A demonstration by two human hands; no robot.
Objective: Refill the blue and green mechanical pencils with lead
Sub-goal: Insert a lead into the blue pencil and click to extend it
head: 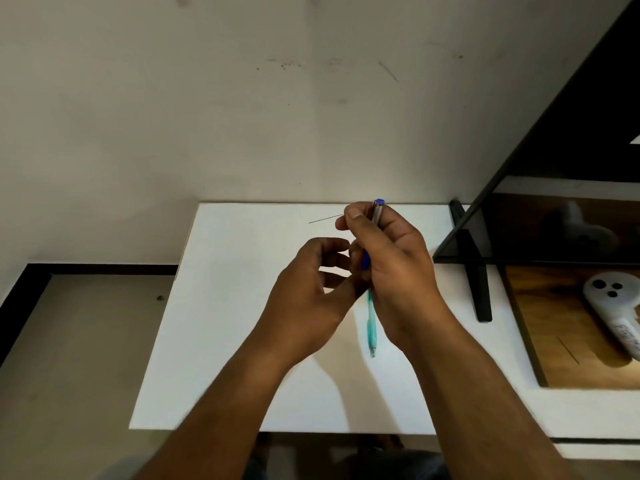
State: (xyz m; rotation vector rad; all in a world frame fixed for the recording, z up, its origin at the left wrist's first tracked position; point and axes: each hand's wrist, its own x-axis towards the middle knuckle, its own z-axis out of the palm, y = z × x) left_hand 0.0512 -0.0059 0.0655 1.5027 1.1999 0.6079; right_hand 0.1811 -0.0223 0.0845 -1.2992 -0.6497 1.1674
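Blue pencil [376,210] and lead [325,218] pinched in right hand [391,258]; left hand [304,292] loosely curled.

Left hand [308,292] loosely curled beside right hand [391,268] in tight grip

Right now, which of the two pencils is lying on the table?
The green pencil, lying flat on the white table. The blue pencil is raised off it, gripped in the right hand.
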